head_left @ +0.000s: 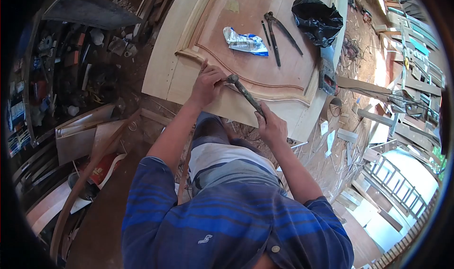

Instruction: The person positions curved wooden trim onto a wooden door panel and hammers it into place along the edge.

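Observation:
My right hand is closed around the handle of a hammer. The hammer's head lies close beside the fingers of my left hand. My left hand is closed at the near edge of a wooden panel, by a curved strip of moulding. Its fingers are pressed together, and what they hold is too small to make out. Farther up the panel lie a crumpled blue and white packet, black-handled pincers and a thin dark pencil-like stick.
A black plastic bag sits at the panel's right side, above a dark tool at the edge. Shelves of clutter stand at left. Wood scraps and shavings litter the floor at right, near a ladder-like frame.

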{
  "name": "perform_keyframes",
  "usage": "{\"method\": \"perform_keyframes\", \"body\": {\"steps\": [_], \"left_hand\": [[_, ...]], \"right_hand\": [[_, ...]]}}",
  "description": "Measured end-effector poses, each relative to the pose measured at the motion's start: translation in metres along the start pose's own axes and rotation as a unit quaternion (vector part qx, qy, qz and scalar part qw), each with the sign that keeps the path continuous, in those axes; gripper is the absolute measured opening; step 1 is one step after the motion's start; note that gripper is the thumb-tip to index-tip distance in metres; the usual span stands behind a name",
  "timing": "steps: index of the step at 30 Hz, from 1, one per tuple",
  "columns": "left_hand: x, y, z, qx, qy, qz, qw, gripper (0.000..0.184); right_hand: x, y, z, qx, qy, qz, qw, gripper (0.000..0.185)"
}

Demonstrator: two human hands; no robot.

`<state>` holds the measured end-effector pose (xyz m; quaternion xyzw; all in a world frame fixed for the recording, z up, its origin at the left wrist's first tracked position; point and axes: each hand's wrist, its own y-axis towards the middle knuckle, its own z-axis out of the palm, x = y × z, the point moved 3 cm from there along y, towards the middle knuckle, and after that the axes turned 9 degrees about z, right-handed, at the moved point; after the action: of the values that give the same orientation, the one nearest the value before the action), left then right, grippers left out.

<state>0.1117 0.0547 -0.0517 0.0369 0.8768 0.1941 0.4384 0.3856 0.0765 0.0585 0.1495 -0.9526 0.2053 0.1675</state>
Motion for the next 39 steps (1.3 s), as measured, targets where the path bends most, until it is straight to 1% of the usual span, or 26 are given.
{"method": "perform_keyframes", "body": {"steps": [3,6,9,11,12,15,17,19,21,24,30,33,36,39], "left_hand": [[0.000,0.000,-0.002,-0.005,-0.013,-0.001,1.000,0.012],[-0.008,0.002,-0.005,0.007,-0.016,-0.008,1.000,0.011],[-0.001,0.003,-0.002,0.010,-0.007,-0.005,1.000,0.010],[0.003,-0.001,0.000,0.007,-0.012,-0.003,1.000,0.008],[-0.002,-0.002,-0.002,0.029,-0.010,0.000,1.000,0.010],[-0.006,0.007,-0.015,0.085,0.015,0.025,0.996,0.015],[-0.008,0.009,-0.022,0.128,0.044,0.053,0.989,0.019],[-0.002,0.006,-0.022,0.140,0.077,0.085,0.983,0.023],[0.000,0.009,-0.020,0.145,0.097,0.102,0.979,0.025],[-0.004,0.008,-0.024,0.149,0.108,0.101,0.978,0.026],[-0.001,0.010,-0.021,0.141,0.108,0.116,0.977,0.028],[0.000,0.007,-0.021,0.139,0.109,0.117,0.977,0.029],[-0.001,0.008,-0.021,0.142,0.098,0.112,0.979,0.028],[0.000,0.011,-0.022,0.139,0.092,0.112,0.980,0.027]], "right_hand": [[0.006,-0.004,-0.013,-0.037,0.074,-0.027,0.996,0.048],[-0.004,-0.010,-0.001,-0.088,0.144,-0.058,0.984,0.048],[-0.006,-0.004,0.008,-0.006,0.014,-0.009,1.000,0.048],[-0.004,-0.001,0.003,-0.029,0.049,-0.024,0.998,0.051],[-0.004,-0.006,0.000,-0.037,0.065,-0.027,0.997,0.052],[-0.005,-0.009,-0.008,-0.044,0.129,0.011,0.991,0.048],[-0.010,-0.007,-0.007,-0.046,0.122,0.006,0.991,0.049],[-0.012,-0.005,-0.005,-0.058,0.118,-0.014,0.991,0.050],[-0.008,-0.002,-0.003,-0.081,0.115,-0.052,0.989,0.053],[-0.002,-0.002,0.001,-0.073,0.122,-0.059,0.988,0.053],[-0.001,0.001,0.000,-0.023,0.038,-0.043,0.998,0.054],[0.005,-0.003,-0.010,-0.082,0.141,-0.075,0.984,0.057],[-0.007,0.000,0.006,-0.115,0.147,-0.109,0.976,0.057],[-0.008,0.009,0.006,-0.029,-0.012,-0.049,0.998,0.058]]}}
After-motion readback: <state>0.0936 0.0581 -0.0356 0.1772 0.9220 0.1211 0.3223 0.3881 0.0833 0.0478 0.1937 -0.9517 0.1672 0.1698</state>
